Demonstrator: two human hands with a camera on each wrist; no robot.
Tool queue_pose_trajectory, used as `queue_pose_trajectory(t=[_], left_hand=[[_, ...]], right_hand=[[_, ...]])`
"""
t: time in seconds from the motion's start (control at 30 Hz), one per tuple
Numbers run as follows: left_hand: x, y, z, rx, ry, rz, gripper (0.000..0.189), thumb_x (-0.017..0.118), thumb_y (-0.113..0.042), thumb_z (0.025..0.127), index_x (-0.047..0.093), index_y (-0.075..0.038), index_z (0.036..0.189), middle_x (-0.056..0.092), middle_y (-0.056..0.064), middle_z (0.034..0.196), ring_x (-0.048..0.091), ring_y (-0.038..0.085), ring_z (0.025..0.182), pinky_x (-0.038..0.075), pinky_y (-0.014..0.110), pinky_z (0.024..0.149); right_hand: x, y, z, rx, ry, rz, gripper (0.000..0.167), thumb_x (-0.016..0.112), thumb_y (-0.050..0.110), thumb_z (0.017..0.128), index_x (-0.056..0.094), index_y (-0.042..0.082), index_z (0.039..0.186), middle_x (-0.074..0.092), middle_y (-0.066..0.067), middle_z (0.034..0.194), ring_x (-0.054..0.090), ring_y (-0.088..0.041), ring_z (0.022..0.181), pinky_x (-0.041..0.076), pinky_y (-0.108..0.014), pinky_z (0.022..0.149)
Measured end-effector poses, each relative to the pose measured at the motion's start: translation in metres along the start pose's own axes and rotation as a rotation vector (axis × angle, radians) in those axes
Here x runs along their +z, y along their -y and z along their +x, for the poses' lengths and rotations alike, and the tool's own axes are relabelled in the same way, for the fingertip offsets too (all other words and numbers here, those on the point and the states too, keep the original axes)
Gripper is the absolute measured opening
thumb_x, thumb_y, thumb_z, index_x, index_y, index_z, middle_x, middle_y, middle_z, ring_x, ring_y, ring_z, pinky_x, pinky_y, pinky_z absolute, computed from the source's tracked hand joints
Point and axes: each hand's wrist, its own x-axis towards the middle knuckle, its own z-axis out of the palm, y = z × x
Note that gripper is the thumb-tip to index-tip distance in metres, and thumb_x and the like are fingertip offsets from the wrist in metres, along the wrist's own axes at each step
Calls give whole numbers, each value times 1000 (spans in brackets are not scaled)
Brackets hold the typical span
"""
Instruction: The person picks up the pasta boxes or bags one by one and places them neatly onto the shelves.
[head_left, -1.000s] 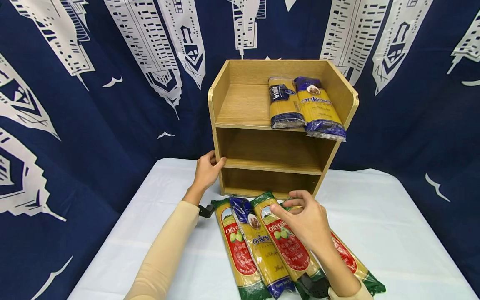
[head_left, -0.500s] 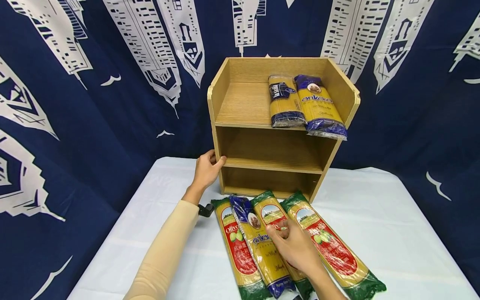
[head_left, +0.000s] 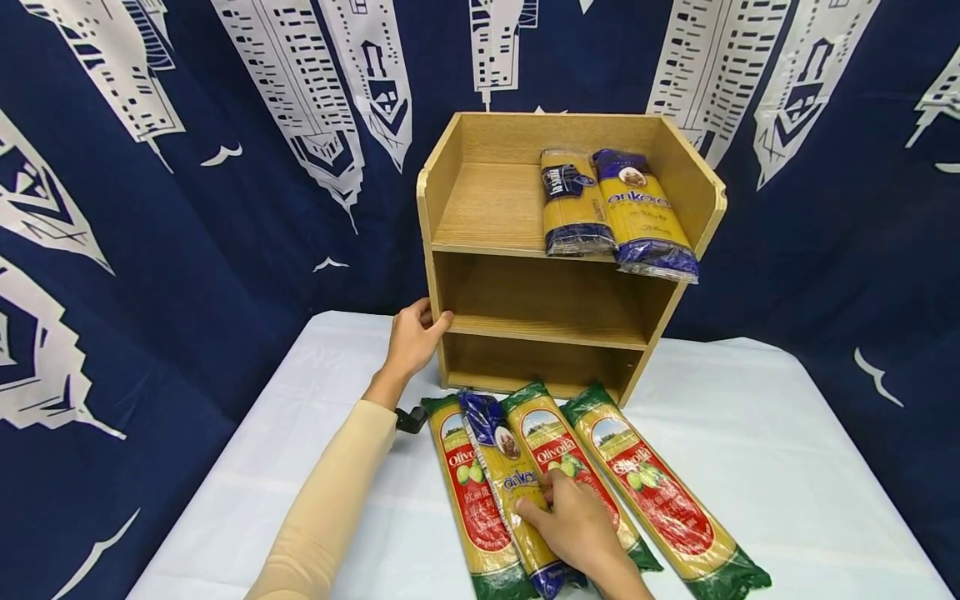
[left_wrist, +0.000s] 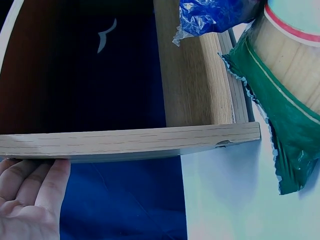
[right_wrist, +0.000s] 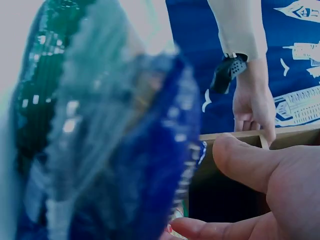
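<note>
My left hand (head_left: 412,340) grips the left side panel of a small wooden shelf (head_left: 540,336), thumb at the front edge. In the left wrist view its fingers (left_wrist: 37,187) lie along the panel's outer face. My right hand (head_left: 573,521) is over a blue-and-yellow ankara spaghetti pack (head_left: 491,458), thumb and fingers apart across it. In the right wrist view, the gap between thumb (right_wrist: 245,162) and fingers shows, and a blurred blue pack end (right_wrist: 150,165) fills the foreground. Red-labelled Olivoila spaghetti packs (head_left: 480,504) lie on both sides of the ankara pack.
On the top shelf, a La Sviia-like pasta pack (head_left: 573,204) and another ankara pack (head_left: 645,217) lie at the right, their ends overhanging the front edge. Another Olivoila pack (head_left: 667,500) lies slanted at the right on the white-covered table (head_left: 810,467). A patterned blue curtain (head_left: 247,208) hangs behind.
My right hand has moved left and down, from above the right-hand Olivoila packs to over the ankara pack. My left hand keeps its grip on the shelf.
</note>
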Motion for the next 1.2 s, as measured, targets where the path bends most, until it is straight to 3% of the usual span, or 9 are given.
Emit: queue_pose_trajectory(t=[0.33,0.53,0.67,0.8,1.03,1.2], left_hand=[[1,-1,-2,-6,1,-7,34,68,-18,96,67,5,122,75,19,107,72,28,101,56,45,87],[1,-1,-2,1,-5,0,33,69,-18,96,68,4,120,75,18,105,72,26,99,56,45,85],[0,-1,-3,8,-12,0,32,69,-18,95,68,3,119,76,17,104,72,26,98,56,46,85],[0,2,-6,-9,-16,-3,32,69,-18,95,68,3,119,75,18,104,72,26,98,56,46,85],[1,3,-6,-25,-15,-4,34,68,-21,96,68,3,120,75,18,106,72,27,100,56,46,86],[2,0,-3,-19,-19,-4,32,69,-22,96,69,2,117,75,18,104,72,28,99,56,46,85]], right_hand=[[15,1,-2,13,1,-86,70,91,36,74,60,-11,116,64,-12,85,61,-25,73,52,-45,62],[18,2,-2,44,34,-110,100,92,45,70,49,-22,130,64,-15,81,62,-26,72,53,-46,62],[21,1,-3,101,79,-48,79,93,48,67,61,-11,110,60,-9,72,60,-21,62,49,-38,55],[25,0,-4,153,115,32,60,96,47,63,60,4,85,59,-5,68,59,-19,57,48,-34,52],[29,-6,-1,161,139,136,58,97,42,61,61,3,85,60,-8,71,60,-20,58,49,-34,52],[29,-11,1,121,157,223,50,94,34,64,62,2,87,61,-8,73,61,-20,59,52,-34,53]])
